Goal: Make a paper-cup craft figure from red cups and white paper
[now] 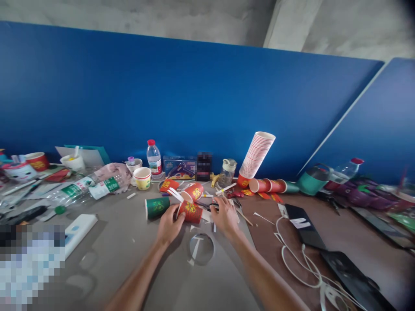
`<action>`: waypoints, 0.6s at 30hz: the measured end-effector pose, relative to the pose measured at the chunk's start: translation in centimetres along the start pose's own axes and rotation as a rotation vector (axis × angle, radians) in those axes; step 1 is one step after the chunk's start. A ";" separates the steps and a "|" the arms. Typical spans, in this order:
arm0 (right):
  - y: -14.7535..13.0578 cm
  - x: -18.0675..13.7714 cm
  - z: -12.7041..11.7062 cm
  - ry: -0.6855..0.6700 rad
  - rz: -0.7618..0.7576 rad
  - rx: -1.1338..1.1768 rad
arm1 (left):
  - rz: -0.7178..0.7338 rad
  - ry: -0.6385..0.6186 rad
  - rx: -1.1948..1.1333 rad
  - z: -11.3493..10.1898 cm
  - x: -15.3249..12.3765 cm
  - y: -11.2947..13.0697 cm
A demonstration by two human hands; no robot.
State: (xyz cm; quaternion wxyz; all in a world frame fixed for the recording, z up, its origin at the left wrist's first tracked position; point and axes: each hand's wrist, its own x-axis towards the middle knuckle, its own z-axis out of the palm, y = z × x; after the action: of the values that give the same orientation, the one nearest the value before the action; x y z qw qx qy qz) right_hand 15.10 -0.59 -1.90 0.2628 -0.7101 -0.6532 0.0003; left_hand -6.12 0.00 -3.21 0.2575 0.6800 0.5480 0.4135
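Note:
My left hand [170,223] is closed around the end of a red paper cup [192,212] with gold print, which lies on its side above the table. White paper strips [176,194] stick up beside that hand. My right hand [225,214] is over the table just right of the cup, its fingers apart and curved downward. Close to its fingertips are dark-handled scissors [210,205], partly hidden; whether the fingers touch them I cannot make out. A green paper cup [157,208] lies left of my left hand, and another red cup [193,191] lies behind the held one.
A round clear disc [201,249] lies in front of my hands. Behind stand a water bottle [154,160], a glass jar [228,172] and a tall leaning cup stack [257,155]. Phones [304,226] and white cables [285,257] lie right; flattened bottles [73,192] lie left.

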 end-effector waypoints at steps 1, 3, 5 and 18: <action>-0.2 0.0 0.2 -0.006 -0.008 0.005 | 0.001 -0.003 0.002 0.0 0.0 0.0; -0.6 -0.1 0.6 -0.025 -0.018 0.017 | 0.005 0.001 0.011 0.0 0.0 -0.1; -0.7 -0.1 0.9 -0.046 -0.012 0.016 | 0.001 0.022 0.023 0.1 0.1 -0.3; -0.7 3.6 0.2 -0.136 -0.018 -0.120 | -0.008 0.006 0.034 0.0 0.1 -0.1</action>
State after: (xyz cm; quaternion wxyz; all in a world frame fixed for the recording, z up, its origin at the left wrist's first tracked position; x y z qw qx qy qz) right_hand 14.94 2.82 -0.62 0.1747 -0.7170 -0.6748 0.0072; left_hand -6.20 0.14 -3.26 0.2461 0.6809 0.5582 0.4051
